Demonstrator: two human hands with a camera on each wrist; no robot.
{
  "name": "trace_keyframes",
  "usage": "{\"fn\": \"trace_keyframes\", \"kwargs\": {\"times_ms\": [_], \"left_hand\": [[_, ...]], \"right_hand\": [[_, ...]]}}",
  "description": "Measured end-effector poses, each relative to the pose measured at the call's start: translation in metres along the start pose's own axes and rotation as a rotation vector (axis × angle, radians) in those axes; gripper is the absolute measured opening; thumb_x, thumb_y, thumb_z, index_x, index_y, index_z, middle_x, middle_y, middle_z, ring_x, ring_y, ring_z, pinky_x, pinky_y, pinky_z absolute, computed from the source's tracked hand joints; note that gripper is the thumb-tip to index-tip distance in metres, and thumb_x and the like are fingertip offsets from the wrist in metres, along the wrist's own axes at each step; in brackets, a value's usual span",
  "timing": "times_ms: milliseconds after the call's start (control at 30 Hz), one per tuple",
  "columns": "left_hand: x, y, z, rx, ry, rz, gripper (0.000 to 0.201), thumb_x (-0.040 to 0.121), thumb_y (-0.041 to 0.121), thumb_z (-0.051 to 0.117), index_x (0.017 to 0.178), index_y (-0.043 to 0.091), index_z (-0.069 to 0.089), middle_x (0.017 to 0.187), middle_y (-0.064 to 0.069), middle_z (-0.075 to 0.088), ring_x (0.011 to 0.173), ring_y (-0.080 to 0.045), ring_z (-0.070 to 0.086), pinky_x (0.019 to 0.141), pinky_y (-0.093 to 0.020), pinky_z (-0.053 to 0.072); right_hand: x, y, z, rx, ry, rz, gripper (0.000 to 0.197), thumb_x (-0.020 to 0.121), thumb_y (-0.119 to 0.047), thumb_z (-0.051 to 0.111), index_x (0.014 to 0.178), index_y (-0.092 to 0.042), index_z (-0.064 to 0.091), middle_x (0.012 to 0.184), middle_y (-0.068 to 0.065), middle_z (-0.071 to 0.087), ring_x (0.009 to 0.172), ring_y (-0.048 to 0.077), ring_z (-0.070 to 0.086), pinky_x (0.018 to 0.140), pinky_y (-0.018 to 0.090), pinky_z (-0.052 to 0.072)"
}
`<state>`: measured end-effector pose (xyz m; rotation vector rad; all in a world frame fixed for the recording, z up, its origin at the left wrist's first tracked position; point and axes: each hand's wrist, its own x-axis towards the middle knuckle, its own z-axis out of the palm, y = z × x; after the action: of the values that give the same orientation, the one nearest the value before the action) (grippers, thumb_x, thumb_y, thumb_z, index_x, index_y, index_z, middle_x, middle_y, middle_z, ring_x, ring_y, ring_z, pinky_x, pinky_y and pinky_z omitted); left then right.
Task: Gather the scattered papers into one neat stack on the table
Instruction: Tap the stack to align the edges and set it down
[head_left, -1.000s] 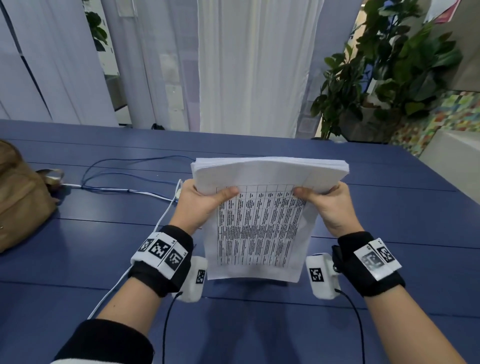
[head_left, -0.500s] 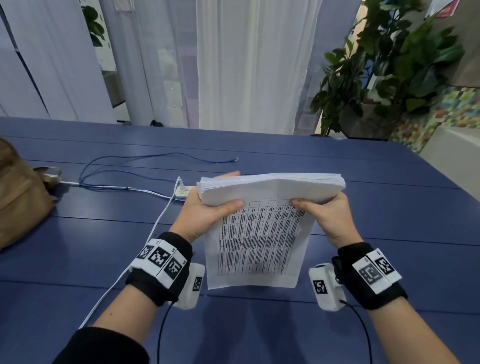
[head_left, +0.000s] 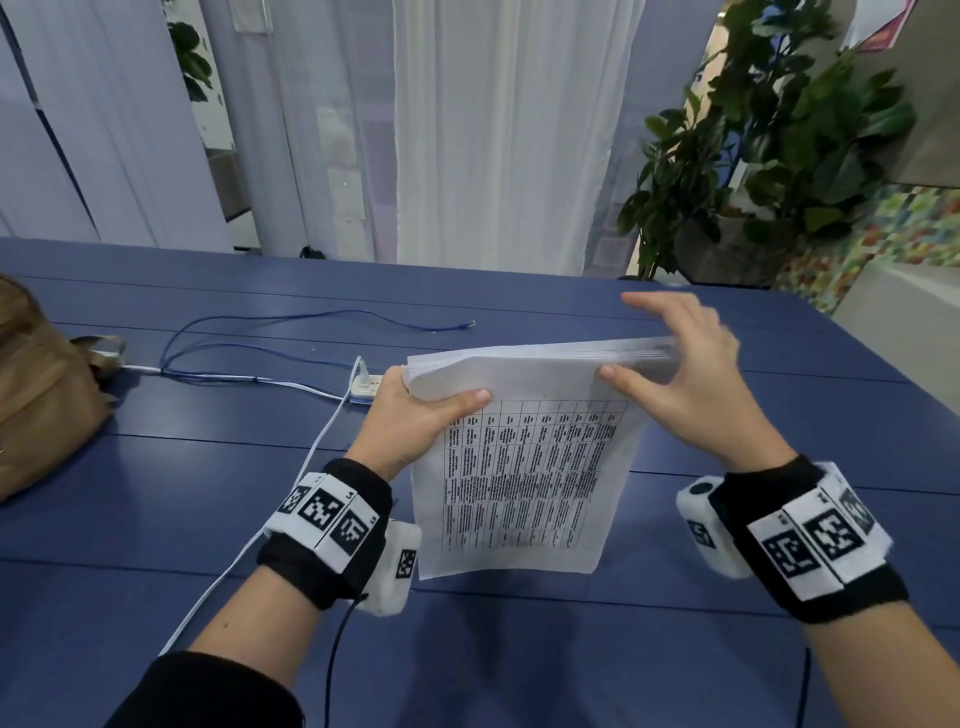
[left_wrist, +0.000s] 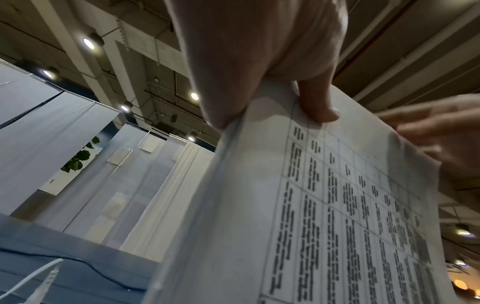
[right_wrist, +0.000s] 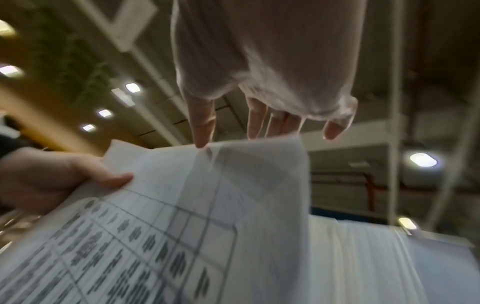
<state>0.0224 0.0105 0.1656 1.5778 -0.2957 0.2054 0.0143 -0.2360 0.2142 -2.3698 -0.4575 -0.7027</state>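
Note:
A thick stack of white papers (head_left: 524, 478), with a printed table on its front sheet, stands on its lower edge on the blue table (head_left: 208, 519), leaning away from me. My left hand (head_left: 415, 410) grips its upper left corner, thumb on the front sheet. My right hand (head_left: 685, 374) hovers at the upper right corner with fingers straight and spread; only the thumb tip lies against the front sheet. The left wrist view shows the thumb (left_wrist: 317, 102) pressed on the stack (left_wrist: 311, 205). In the right wrist view, straight fingers (right_wrist: 202, 127) reach over the stack's top edge (right_wrist: 182, 226).
A brown bag (head_left: 36, 405) sits at the table's left edge. A white power strip (head_left: 366, 387) lies just behind my left hand, with a white cable (head_left: 291, 493) running toward me and a thin blue cable (head_left: 311, 322) looping behind. A potted plant (head_left: 753, 156) stands beyond the far right corner.
The stack has come down toward the table. My right hand has let go of the upper right corner and spread its fingers; the left hand keeps its grip.

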Motion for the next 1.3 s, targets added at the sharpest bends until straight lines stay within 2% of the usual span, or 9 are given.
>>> {"fn": "trace_keyframes", "kwargs": {"times_ms": [167,267,367,567,733,833,933,1133,1300], "left_hand": [[-0.001,0.000,0.002,-0.017,0.012,0.007,0.021,0.073,0.003,0.074,0.088,0.017,0.070,0.078,0.011,0.075,0.080,-0.006,0.070,0.073,-0.017,0.054],[-0.002,0.003,0.003,-0.024,-0.019,0.008,0.022,0.073,-0.001,0.073,0.086,0.016,0.070,0.074,0.011,0.074,0.074,-0.003,0.069,0.069,-0.016,0.053],[-0.002,0.006,0.006,-0.003,-0.037,0.006,0.020,0.072,-0.001,0.074,0.079,0.017,0.069,0.069,0.008,0.073,0.069,-0.003,0.067,0.067,-0.017,0.055],[-0.005,-0.002,0.014,-0.007,0.045,0.038,0.014,0.072,0.011,0.074,0.087,0.009,0.071,0.080,-0.003,0.073,0.077,-0.014,0.068,0.073,-0.027,0.056],[-0.006,-0.004,0.003,-0.058,0.155,0.040,0.010,0.077,0.002,0.069,0.086,0.007,0.069,0.064,0.017,0.071,0.065,0.004,0.066,0.062,-0.010,0.049],[-0.005,-0.003,0.004,-0.045,0.137,0.045,0.012,0.077,0.005,0.070,0.083,0.015,0.068,0.068,0.017,0.072,0.068,0.002,0.067,0.064,-0.011,0.050],[-0.003,-0.001,0.007,-0.053,0.143,0.049,0.013,0.076,0.006,0.070,0.083,0.017,0.069,0.070,0.015,0.073,0.070,0.001,0.067,0.065,-0.012,0.050],[0.007,0.007,0.005,-0.081,0.216,0.105,0.014,0.075,0.005,0.071,0.076,0.018,0.068,0.063,0.016,0.070,0.064,0.003,0.065,0.062,-0.012,0.050],[0.004,-0.011,0.004,-0.075,0.095,-0.081,0.021,0.074,0.003,0.074,0.085,0.020,0.068,0.076,0.013,0.074,0.075,-0.002,0.068,0.076,-0.024,0.051]], "right_hand": [[0.006,-0.035,0.019,-0.466,0.047,-0.348,0.068,0.090,-0.050,0.036,0.143,-0.008,0.030,0.146,0.008,0.038,0.137,0.020,0.029,0.111,0.050,0.005],[-0.001,-0.033,0.047,-0.575,-0.077,-0.466,0.055,0.091,-0.038,0.031,0.128,-0.002,0.049,0.119,0.013,0.060,0.107,0.029,0.059,0.103,0.051,0.026],[-0.001,-0.023,0.058,-0.618,-0.049,-0.553,0.024,0.084,-0.017,0.049,0.104,-0.007,0.057,0.090,0.007,0.058,0.075,0.027,0.055,0.078,0.037,0.029],[0.001,-0.018,0.051,-0.602,-0.076,-0.544,0.017,0.080,-0.008,0.052,0.097,-0.013,0.049,0.083,0.002,0.053,0.069,0.023,0.049,0.067,0.033,0.025],[0.015,0.010,0.019,-0.496,-0.141,-0.391,0.026,0.091,-0.031,0.039,0.088,-0.011,0.056,0.078,0.001,0.059,0.067,0.025,0.054,0.065,0.034,0.035],[0.018,0.021,0.008,-0.138,-0.188,-0.162,0.018,0.088,-0.026,0.060,0.087,-0.009,0.064,0.079,-0.006,0.060,0.075,0.015,0.054,0.068,0.024,0.037],[0.010,0.028,0.014,0.327,0.072,0.081,0.014,0.070,-0.017,0.079,0.069,-0.016,0.065,0.060,-0.018,0.062,0.061,-0.002,0.056,0.058,0.011,0.041],[0.016,0.018,0.019,0.630,0.297,0.105,0.022,0.068,-0.010,0.080,0.066,-0.020,0.061,0.059,-0.019,0.063,0.057,-0.002,0.054,0.055,0.014,0.045],[0.009,0.038,0.051,0.894,0.177,0.360,0.036,0.050,-0.030,0.083,0.077,-0.016,0.064,0.068,-0.012,0.071,0.065,0.003,0.066,0.061,0.019,0.052]]}}
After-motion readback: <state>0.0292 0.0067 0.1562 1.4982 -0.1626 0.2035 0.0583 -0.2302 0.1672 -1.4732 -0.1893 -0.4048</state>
